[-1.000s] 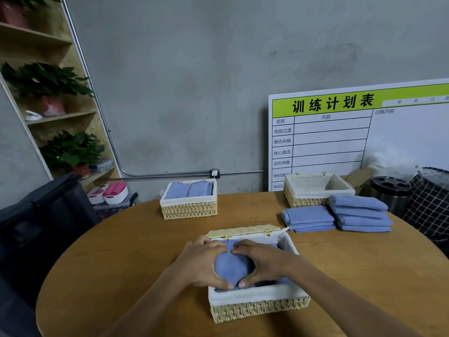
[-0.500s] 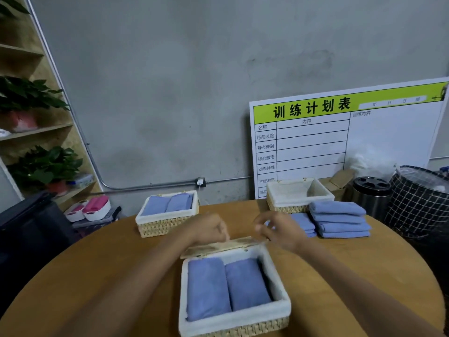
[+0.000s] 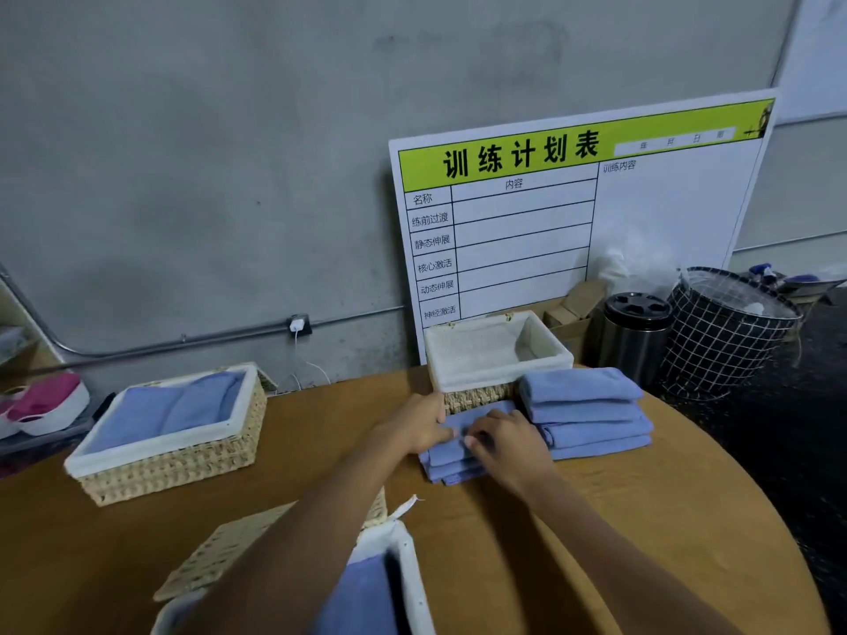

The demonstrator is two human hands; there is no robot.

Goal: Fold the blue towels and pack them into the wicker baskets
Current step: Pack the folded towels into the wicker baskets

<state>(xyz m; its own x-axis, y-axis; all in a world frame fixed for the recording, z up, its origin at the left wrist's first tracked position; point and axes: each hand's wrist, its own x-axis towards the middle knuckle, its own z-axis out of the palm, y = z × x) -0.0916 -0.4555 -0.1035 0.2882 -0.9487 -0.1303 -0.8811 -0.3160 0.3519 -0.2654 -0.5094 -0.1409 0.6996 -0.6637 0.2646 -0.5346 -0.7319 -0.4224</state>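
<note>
On the surface (image 3: 641, 520), one filled basket (image 3: 174, 433) sits far left, an empty basket (image 3: 497, 355) far, two towel stacks (image 3: 586, 412) before it.

The nearest wicker basket (image 3: 403, 584) is cut off by the bottom edge, and the hands (image 3: 463, 435) hide most of the small towel stack (image 3: 451, 469).

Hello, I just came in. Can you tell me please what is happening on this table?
A person is packing folded blue towels into wicker baskets. Both hands, the left hand and the right hand, are on the smaller towel pile, apparently picking up its top towel. A taller pile lies beside it. The left basket and the near basket already hold towels; the far basket shows only its white lining.
</note>
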